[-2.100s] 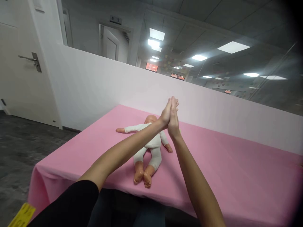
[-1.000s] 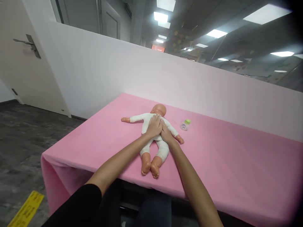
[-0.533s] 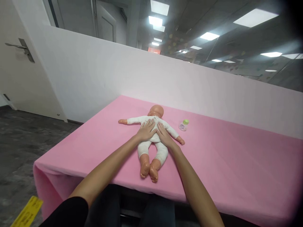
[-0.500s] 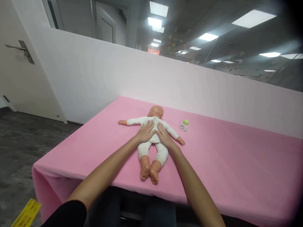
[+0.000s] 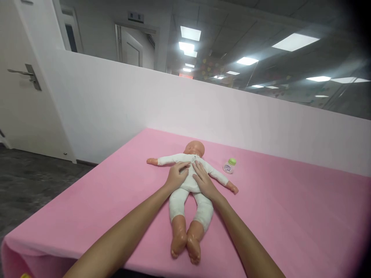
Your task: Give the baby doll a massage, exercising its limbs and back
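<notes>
A baby doll point(image 5: 189, 184) in a white cloth body lies face down on a pink-covered table point(image 5: 278, 216). Its head points to the far side, its arms are spread and its bare feet are near me. On the left of its back rests my left hand point(image 5: 177, 177), open, with its fingers slightly bent. My right hand point(image 5: 205, 180) lies open on the right of the back, fingers stretched toward the doll's shoulders. Neither hand grasps anything. Beyond the doll's right-side arm stands a small clear bottle point(image 5: 228, 166) with a green cap.
A low white wall point(image 5: 220, 112) runs along the table's far edge. To the left is a door point(image 5: 31, 88) with a metal handle, above a dark grey floor point(image 5: 43, 181). The cloth hangs over the table's near left corner.
My view has tilted up and come closer. The left hand's fingers, flat across the back before, are now more bent and nearer its left side. Both hands stay on the doll.
</notes>
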Demonstrator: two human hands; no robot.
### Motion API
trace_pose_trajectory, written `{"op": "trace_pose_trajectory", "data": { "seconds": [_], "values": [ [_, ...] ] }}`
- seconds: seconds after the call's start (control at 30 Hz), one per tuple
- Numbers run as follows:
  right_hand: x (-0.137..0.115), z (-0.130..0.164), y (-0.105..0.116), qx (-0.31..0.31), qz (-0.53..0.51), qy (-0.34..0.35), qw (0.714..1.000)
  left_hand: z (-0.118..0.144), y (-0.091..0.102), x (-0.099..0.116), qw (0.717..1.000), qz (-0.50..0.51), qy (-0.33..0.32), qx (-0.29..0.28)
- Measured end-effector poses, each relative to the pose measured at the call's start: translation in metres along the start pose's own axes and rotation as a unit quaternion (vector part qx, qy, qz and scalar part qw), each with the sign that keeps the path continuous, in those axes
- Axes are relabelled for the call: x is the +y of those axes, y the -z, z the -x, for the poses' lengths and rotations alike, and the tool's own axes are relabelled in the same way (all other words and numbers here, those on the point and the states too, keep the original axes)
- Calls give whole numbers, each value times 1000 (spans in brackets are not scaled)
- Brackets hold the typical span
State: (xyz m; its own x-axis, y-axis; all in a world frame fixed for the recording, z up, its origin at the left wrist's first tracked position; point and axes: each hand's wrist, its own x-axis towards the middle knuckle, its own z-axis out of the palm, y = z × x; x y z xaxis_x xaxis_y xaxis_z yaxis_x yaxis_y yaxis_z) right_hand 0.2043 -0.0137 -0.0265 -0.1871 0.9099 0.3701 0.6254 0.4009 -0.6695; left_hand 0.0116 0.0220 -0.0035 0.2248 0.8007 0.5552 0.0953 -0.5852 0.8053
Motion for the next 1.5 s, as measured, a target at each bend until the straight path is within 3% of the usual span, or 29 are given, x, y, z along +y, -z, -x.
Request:
{"op": "trace_pose_trajectory", "data": {
  "seconds": [0.13, 0.27, 0.4, 0.53, 0.7, 1.07, 1.27, 1.5],
  "values": [
    [6, 3, -1, 22, -15, -55, 998, 3, -3, -3, 994, -67, -59, -59],
    [2, 5, -2, 65, -37, -55, 996, 3, -2, -3, 987, -108, -75, -89],
    [-7, 6, 1, 129, -47, -20, 990, 1, -2, 1, 991, -114, -60, -40],
    [-13, 5, 4, 163, -70, 16, 984, 0, -5, 4, 998, -64, -4, 24],
    [-14, 6, 3, 175, -56, 18, 983, 0, -8, 2, 994, -96, -14, 41],
    [-12, 7, 2, 166, -18, -12, 986, 5, -2, 16, 954, -289, -76, -20],
    [-18, 6, 6, 166, -26, -2, 986, 4, -2, 19, 949, -310, -48, -17],
    [-18, 8, 5, 167, -24, 28, 985, 4, -1, 17, 950, -299, -80, -34]
  ]
}}
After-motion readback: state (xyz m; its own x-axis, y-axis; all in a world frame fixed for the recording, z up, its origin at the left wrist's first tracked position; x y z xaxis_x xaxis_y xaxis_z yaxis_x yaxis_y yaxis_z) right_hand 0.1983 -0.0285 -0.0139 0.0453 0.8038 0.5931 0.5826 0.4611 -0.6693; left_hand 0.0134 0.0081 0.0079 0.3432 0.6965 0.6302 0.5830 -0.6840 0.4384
